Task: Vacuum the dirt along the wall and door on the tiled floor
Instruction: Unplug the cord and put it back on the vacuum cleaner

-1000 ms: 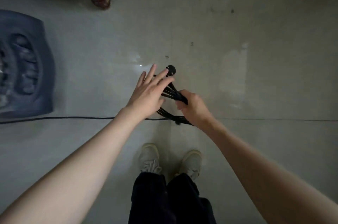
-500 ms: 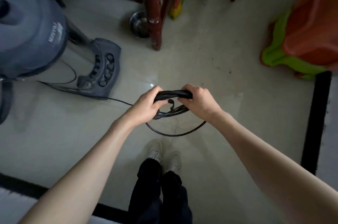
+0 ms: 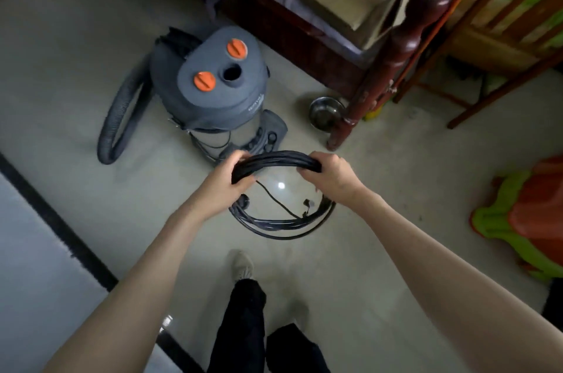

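Observation:
A coil of black power cord (image 3: pixel 277 159) hangs in a loop between my two hands, above the pale tiled floor (image 3: pixel 76 74). My left hand (image 3: pixel 227 180) grips the coil's left side and my right hand (image 3: pixel 330 179) grips its right side. The loop's lower part (image 3: pixel 280 228) sags below my hands, with a plug end dangling inside it. A grey canister vacuum (image 3: pixel 213 83) with two orange knobs stands just beyond my hands. Its grey ribbed hose (image 3: pixel 122 116) curls on the floor to its left. A thin cord runs from the vacuum's base toward the coil.
A dark wooden bed post (image 3: pixel 380 62) and bed frame stand behind the vacuum, with a metal bowl (image 3: pixel 326 112) at the post's foot. A green and orange plastic item (image 3: pixel 524 220) lies at the right. A black threshold strip (image 3: pixel 54 220) crosses the floor at the left. My feet are below the coil.
The view has lifted from the floor to take in the whole vacuum. My hands went from gathering the cord near the floor to holding the coil up, spread wider apart.

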Tool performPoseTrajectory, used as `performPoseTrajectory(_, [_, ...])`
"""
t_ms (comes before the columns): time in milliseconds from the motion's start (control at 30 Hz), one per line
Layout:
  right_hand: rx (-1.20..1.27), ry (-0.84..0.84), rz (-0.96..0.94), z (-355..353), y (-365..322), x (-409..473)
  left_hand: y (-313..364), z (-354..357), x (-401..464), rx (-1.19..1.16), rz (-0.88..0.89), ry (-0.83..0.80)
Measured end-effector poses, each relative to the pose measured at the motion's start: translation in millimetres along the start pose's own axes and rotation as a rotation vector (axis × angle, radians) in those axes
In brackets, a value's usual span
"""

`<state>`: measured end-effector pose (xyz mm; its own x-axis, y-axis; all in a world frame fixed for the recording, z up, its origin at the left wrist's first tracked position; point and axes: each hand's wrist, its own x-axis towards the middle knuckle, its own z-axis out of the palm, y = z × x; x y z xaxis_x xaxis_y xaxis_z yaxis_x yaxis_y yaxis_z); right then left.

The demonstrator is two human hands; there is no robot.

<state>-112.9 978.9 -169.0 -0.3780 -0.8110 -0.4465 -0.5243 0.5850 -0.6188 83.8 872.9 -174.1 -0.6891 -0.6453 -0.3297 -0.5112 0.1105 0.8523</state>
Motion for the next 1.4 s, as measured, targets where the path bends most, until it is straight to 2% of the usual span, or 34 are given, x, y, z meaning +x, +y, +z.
performPoseTrajectory(100, [0.02, -0.11, -0.077, 11, -56, 18, -5, -45, -3, 0.159, 0.073, 0.094])
performPoseTrajectory(233, [-0.116, -0.189, -0.176, 24, -126, 55, -17, -97, 10, 0.201, 0.098, 0.111])
performPoseTrajectory(367, [-0.146, -0.087, -0.217, 17, -180, 99, -25, -148, 30, -0.056, 0.006, 0.186])
performPoseTrajectory(533, [-0.065, 0.084, -0.135, -3, -209, 153, -18, -203, 74, -0.422, -0.007, 0.249])
performPoseTrajectory(667, [-0.016, 0.121, -0.117, -23, -221, 195, -8, -228, 120, -0.506, -0.004, 0.161])
performPoseTrajectory(733, [-0.034, 0.125, -0.138, -34, -228, 218, -4, -240, 149, -0.501, -0.029, 0.184])
performPoseTrajectory(867, [-0.117, 0.105, -0.167, -58, -238, 275, -3, -264, 216, -0.401, -0.056, 0.226])
performPoseTrajectory(1033, [-0.183, 0.038, -0.094, -71, -245, 356, -23, -272, 293, 0.025, -0.197, 0.265])
performPoseTrajectory(1167, [-0.231, -0.053, -0.015, -62, -244, 405, -51, -274, 331, 0.174, -0.379, 0.141])
performPoseTrajectory(1300, [-0.257, -0.132, 0.073, -44, -238, 442, -73, -288, 359, 0.149, -0.463, -0.019])
performPoseTrajectory(1400, [-0.255, -0.117, 0.14, -20, -233, 458, -86, -296, 374, 0.108, -0.548, -0.138])
